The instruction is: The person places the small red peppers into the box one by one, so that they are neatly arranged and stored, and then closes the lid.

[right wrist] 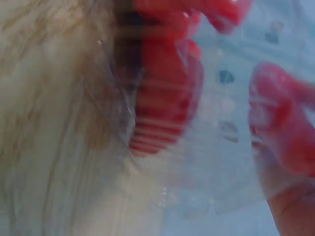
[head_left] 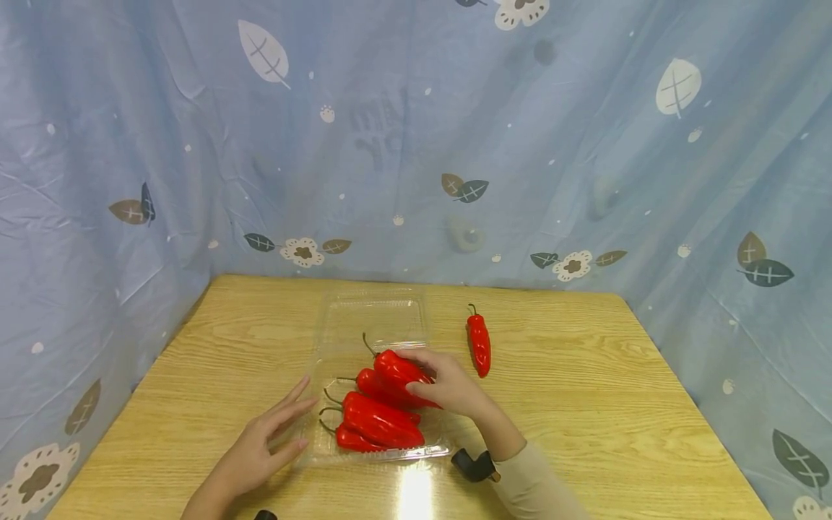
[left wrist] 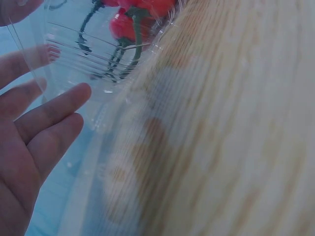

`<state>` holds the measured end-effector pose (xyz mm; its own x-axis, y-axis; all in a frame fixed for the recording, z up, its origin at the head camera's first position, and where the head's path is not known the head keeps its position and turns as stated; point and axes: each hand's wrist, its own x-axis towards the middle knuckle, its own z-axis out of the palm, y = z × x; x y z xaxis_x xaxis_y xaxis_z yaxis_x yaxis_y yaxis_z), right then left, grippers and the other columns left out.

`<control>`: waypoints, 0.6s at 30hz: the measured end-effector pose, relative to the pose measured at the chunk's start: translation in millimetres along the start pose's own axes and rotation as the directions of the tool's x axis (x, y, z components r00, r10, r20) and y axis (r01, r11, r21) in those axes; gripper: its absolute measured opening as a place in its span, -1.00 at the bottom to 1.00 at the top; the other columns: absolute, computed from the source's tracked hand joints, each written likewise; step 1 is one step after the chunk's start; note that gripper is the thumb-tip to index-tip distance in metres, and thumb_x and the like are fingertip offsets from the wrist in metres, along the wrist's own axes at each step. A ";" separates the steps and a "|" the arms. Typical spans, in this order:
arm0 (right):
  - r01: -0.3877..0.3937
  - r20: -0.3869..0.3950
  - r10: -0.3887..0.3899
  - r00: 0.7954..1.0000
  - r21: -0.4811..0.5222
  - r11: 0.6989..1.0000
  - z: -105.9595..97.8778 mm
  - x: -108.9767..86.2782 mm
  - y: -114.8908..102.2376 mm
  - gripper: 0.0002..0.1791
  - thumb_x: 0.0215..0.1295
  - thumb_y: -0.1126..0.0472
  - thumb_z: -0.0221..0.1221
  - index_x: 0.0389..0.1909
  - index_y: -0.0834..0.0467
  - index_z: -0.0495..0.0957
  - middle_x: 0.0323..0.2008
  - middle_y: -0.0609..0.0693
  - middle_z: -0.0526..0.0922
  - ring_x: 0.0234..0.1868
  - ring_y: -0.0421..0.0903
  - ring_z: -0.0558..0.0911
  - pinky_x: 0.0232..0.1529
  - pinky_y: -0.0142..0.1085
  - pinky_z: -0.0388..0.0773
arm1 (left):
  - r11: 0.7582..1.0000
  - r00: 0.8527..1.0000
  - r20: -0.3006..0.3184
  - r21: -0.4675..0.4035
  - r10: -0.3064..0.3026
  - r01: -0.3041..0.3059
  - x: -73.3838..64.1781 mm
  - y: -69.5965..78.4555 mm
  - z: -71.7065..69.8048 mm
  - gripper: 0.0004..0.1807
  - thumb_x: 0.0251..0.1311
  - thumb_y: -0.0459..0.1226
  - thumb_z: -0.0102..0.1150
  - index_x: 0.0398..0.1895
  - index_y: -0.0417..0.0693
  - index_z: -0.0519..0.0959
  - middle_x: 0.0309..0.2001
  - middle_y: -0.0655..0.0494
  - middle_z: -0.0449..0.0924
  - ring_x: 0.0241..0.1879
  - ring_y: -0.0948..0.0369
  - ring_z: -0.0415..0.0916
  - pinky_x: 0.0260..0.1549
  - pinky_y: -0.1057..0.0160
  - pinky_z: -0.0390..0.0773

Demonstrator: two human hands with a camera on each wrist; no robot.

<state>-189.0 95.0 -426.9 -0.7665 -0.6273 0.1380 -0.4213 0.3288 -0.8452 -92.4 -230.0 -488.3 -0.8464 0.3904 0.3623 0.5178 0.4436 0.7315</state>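
Several red peppers (head_left: 383, 421) with dark curved stems lie side by side in a clear plastic box (head_left: 432, 453), whose lid (head_left: 373, 318) is folded back behind it. My right hand (head_left: 448, 384) reaches in from the right and grips the uppermost red pepper (head_left: 393, 367), thumb on the near side and fingers over the far side. The right wrist view catches that hand's thumb (right wrist: 290, 206) beside blurred red. To the left of the box, my left hand (head_left: 256, 444) has its fingers spread near the wall. Green stems (left wrist: 135, 39) show through the plastic in the left wrist view.
A single slender red pepper (head_left: 479, 345) lies on the wooden table (head_left: 572, 404) right of the lid. A blue patterned curtain (head_left: 403, 144) hangs behind and on both sides of the table. A black wrist mount (head_left: 473, 466) sits at the right cuff.
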 end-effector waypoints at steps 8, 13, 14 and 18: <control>0.020 0.059 -0.018 0.998 -0.031 0.999 12.4 7.6 -1.3 -0.44 0.20 0.40 0.17 0.26 0.12 0.42 0.10 0.07 0.58 0.02 -0.02 0.58 0.01 -0.38 0.56 | 0.999 1.000 0.005 -0.043 -0.003 0.003 -1.2 -1.1 0.2 -0.43 0.20 -0.43 0.17 0.30 -0.23 0.33 0.46 -0.24 -0.03 0.36 0.39 0.12 0.19 0.55 0.29; 0.010 0.077 -0.005 0.997 -0.057 0.998 20.0 10.9 0.9 -0.46 0.21 0.38 0.19 0.25 0.11 0.43 0.12 0.05 0.57 0.04 -0.03 0.57 0.01 -0.36 0.58 | 0.999 1.000 0.006 -0.040 -0.011 0.011 -0.8 -1.2 0.0 -0.43 0.20 -0.42 0.18 0.31 -0.21 0.33 0.47 -0.22 -0.03 0.36 0.40 0.12 0.19 0.54 0.29; 0.003 0.080 0.002 0.997 -0.065 0.998 21.7 11.3 1.7 -0.46 0.20 0.38 0.19 0.24 0.11 0.43 0.12 0.04 0.57 0.04 -0.04 0.57 0.02 -0.35 0.57 | 0.999 1.000 0.006 -0.040 -0.010 0.010 -0.5 -1.0 -0.1 -0.43 0.19 -0.42 0.18 0.31 -0.21 0.33 0.47 -0.22 -0.03 0.36 0.40 0.12 0.19 0.54 0.29; -0.051 0.087 0.060 0.994 -0.094 0.994 26.8 11.4 1.8 -0.46 0.20 0.36 0.20 0.24 0.06 0.44 0.12 -0.02 0.58 0.06 -0.09 0.55 0.07 -0.32 0.53 | 0.999 1.000 0.007 -0.034 -0.002 0.002 0.1 -0.6 -0.2 -0.42 0.19 -0.43 0.18 0.30 -0.22 0.33 0.47 -0.22 -0.02 0.36 0.40 0.12 0.19 0.55 0.28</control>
<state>-185.5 69.5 -440.6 -0.7451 -0.6656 0.0419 -0.4253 0.4258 -0.7986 -92.8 -230.4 -488.6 -0.8463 0.3954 0.3571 0.5116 0.4164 0.7516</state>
